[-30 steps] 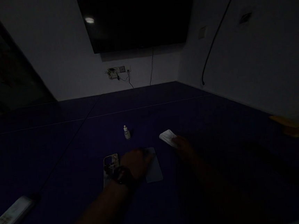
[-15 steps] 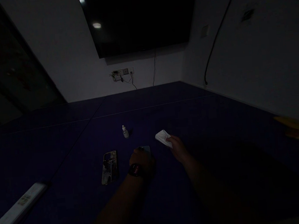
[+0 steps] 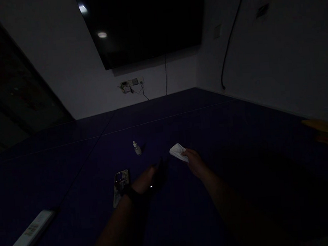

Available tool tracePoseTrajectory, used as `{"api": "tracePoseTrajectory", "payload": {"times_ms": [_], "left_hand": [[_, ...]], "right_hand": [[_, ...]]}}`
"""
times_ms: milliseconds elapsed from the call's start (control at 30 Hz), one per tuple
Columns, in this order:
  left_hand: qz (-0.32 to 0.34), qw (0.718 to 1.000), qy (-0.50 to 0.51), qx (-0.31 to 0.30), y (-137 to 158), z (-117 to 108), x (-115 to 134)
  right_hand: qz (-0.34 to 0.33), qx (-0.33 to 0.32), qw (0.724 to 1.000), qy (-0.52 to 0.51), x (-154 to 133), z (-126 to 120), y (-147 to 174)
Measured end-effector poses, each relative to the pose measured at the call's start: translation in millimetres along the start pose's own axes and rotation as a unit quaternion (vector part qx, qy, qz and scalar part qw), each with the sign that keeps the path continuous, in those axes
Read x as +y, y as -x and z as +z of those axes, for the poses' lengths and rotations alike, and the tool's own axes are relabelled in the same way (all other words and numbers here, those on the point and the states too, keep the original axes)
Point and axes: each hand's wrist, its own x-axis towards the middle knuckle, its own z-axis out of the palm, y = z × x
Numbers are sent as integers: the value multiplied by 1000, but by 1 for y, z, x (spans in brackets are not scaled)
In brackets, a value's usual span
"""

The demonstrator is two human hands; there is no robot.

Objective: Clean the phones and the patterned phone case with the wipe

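Observation:
My left hand is closed on a dark smartphone, which is turned on edge so mostly its thin side shows. A dark watch circles that wrist. Between the fingers of my right hand is a folded white wiping cloth, held to the right of the phone and apart from it. Left of my left hand lies a patterned phone case, partly covered by the wrist. Beyond the phone stands a small dropper bottle with a white top.
The surface is a dark blue table. A long white box-like object lies at the near left. Something yellow rests at the right edge. Against the far wall are a large screen and sockets with cables. The room is dim.
My left hand has lifted and turned the phone from flat under the palm to on edge. The right hand with the cloth has barely moved; the view has tilted slightly.

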Motion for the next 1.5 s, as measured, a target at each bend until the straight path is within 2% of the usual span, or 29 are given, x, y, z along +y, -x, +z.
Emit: {"api": "tracePoseTrajectory", "payload": {"times_ms": [100,167,267,367,533,600,700,733,767,833,900,967,1000,1067,1133,1200,1300,1400,1500], "left_hand": [[24,979,192,-67,13,12,-11],[29,948,305,-91,18,26,-20],[40,886,450,-101,18,42,-31],[39,830,547,-102,15,49,-36],[27,772,627,-98,11,46,-42],[8,755,648,-96,10,43,-44],[-21,749,656,-91,9,39,-46],[-23,750,655,-89,9,39,-46],[-21,751,655,-86,8,38,-47],[-10,750,657,-73,8,39,-47],[1,750,659,-57,8,39,-47],[9,750,660,-41,9,40,-45],[11,752,659,-35,10,40,-44],[14,758,651,-25,12,39,-40],[14,773,634,-10,15,39,-37],[16,803,595,22,16,40,-35],[33,844,527,91,12,43,-39],[51,859,492,130,5,43,-48],[57,883,447,132,7,38,-57]], "right_hand": [[-3,15,1000,-7,-3,1,3],[-14,19,1000,0,-5,2,6],[-41,11,999,33,-8,4,11],[-71,-10,993,94,-11,8,17],[-141,-84,965,203,-27,18,30],[-225,-151,918,291,-31,20,36],[-349,-262,794,423,-29,22,44],[-366,-283,767,444,-27,24,46],[-374,-297,750,457,-24,26,48],[-377,-304,740,467,-19,30,52],[-370,-282,756,461,-15,35,54],[-334,-240,800,437,-13,40,56],[-292,-217,832,419,-12,42,56],[-165,-176,896,373,-12,47,55],[-61,-149,929,332,-10,50,52],[-29,-145,938,312,-9,52,48],[-31,-166,939,300,-4,51,40],[-24,-173,941,290,2,49,34],[-24,-174,945,277,8,49,30]]}}
